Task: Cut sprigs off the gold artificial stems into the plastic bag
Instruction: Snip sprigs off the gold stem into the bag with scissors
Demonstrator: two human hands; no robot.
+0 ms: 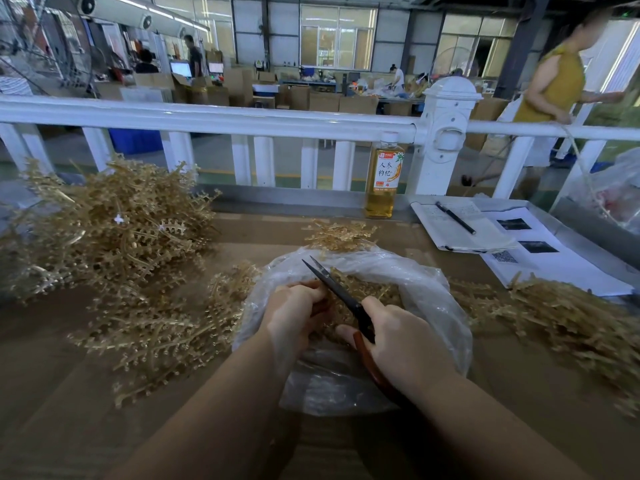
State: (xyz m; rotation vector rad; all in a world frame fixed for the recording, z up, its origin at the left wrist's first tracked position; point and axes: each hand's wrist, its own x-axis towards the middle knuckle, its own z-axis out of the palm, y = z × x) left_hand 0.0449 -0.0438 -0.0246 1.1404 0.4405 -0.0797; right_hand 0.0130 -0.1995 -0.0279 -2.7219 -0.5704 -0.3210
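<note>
Landmark: plastic bag (426, 271), open-mouthed, laid on the brown table (52, 393) directly ahead of the person. Cut gold sprigs (377, 292) are seen inside it.

Left hand (294, 313) is held over the bag's left rim, fingers curled tight around something small at the bag mouth; the item gripped can't be made out, hidden by the fingers.

Right hand (398, 334) is positioned over the bag's right half, wrapped around the red-brown handles of the scissors (341, 294). Blades are slightly parted, tips pointed up-left past the left hand's knuckles, above the bag opening.

Gold artificial stems (114, 230) are piled left of the bag, more heaped right of it, a small clump just behind it.

Behind the bag: bottle (382, 176) of amber liquid stood against the white railing (207, 119). Papers (460, 226) with a pen (455, 218) are laid behind-right of the bag
</note>
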